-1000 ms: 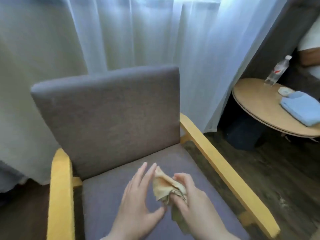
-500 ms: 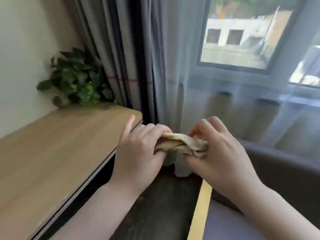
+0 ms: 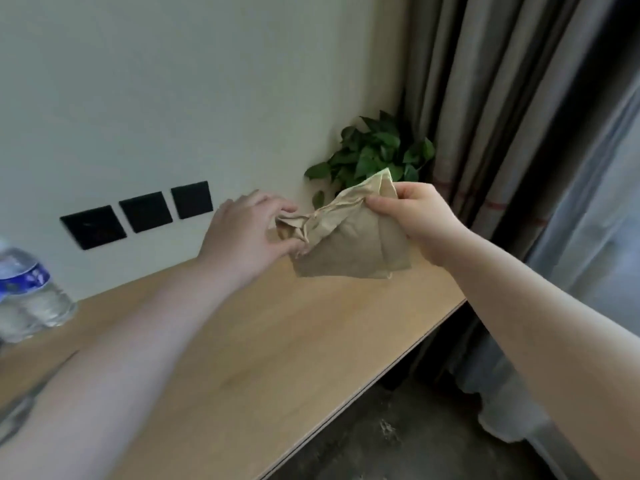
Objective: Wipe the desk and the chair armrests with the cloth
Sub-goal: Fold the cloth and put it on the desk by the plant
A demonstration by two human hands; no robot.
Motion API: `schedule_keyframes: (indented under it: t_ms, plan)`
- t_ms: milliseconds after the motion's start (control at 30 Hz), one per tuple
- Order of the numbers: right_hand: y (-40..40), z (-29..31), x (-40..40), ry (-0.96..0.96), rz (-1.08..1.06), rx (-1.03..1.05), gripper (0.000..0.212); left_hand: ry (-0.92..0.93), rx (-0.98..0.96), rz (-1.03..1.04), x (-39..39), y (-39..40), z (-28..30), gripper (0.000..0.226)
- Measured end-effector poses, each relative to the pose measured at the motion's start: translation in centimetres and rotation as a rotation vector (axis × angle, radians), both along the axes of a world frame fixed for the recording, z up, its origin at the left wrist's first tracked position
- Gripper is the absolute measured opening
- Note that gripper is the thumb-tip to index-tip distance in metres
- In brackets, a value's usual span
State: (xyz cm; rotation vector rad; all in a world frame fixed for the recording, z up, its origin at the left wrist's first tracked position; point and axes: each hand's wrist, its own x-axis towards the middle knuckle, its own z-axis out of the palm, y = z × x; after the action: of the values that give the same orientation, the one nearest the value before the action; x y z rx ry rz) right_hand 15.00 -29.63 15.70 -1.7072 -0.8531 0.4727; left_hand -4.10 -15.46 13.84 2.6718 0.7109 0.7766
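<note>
Together our left hand [image 3: 247, 233] and right hand [image 3: 412, 218] pinched the cloth [image 3: 349, 237] above the worktop [image 3: 277, 341]; sweeping toward nine o'clock risked toppling the bottle [image 3: 27, 292].

Both your bare forearms reach in from the bottom corners toward the frame's centre. Your left hand [image 3: 247, 233] shows its back, fingers curled and pinching the bunched left end of the cloth [image 3: 349, 237]. Your right hand [image 3: 414, 220], slightly higher and just right of centre, grips the cloth's upper edge between thumb and curled fingers.
</note>
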Motion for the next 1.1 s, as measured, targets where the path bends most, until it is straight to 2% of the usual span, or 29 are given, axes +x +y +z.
schedule_keyframes:
  t_ms: [100,200,267,333,467,533,600,633,700,767,833,933,1000,1100]
  plan:
    - [6.5,-1.8,2.1,-0.111,-0.017,-0.237,0.028,0.154,-0.097,0.125,-0.9,3.0,-2.1,0.056]
    - [12.6,-4.6,4.8,-0.203,0.105,-0.587,0.024,0.228,-0.19,0.208,-2.1,4.5,-4.8,0.041]
    - [16.0,-6.6,7.0,-0.2,0.105,-0.742,0.026,0.246,-0.223,0.26,-2.6,5.1,-6.5,0.035]
    - [18.9,-8.4,9.6,-0.042,0.02,-0.702,0.026,0.268,-0.235,0.325,-2.6,5.6,-7.8,0.033]
    - [23.5,-11.2,14.7,0.366,-0.187,-0.439,0.017,0.273,-0.234,0.413,-1.5,6.7,-9.3,0.031]
    - [24.9,-12.8,16.7,0.564,-0.289,-0.318,0.021,0.259,-0.22,0.433,-0.5,7.6,-9.4,0.03]
    - [25.5,-15.1,18.2,0.758,-0.354,-0.286,0.025,0.242,-0.209,0.453,0.7,8.6,-9.1,0.03]
    - [25.6,-16.5,18.7,0.764,-0.351,-0.33,0.024,0.238,-0.198,0.458,1.3,9.0,-9.0,0.031]
    - [25.1,-18.5,18.6,0.633,-0.274,-0.536,0.026,0.242,-0.179,0.464,2.5,9.8,-8.7,0.03]
    - [24.7,-19.0,17.4,0.445,-0.188,-0.759,0.041,0.245,-0.171,0.479,3.4,10.6,-8.1,0.03]
    - [24.8,-18.1,15.0,0.21,-0.071,-0.864,0.043,0.244,-0.154,0.487,4.1,11.0,-7.7,0.03]
    - [25.5,-15.8,9.8,-0.198,0.24,-0.814,0.042,0.203,-0.125,0.53,3.8,12.1,-7.0,0.034]
    - [25.7,-14.1,5.8,-0.505,0.449,-0.781,0.055,0.198,-0.096,0.552,3.0,12.9,-5.8,0.04]
    - [26.1,-8.5,1.4,-0.938,0.421,-0.464,0.075,0.202,-0.017,0.612,0.6,14.5,-2.2,0.055]
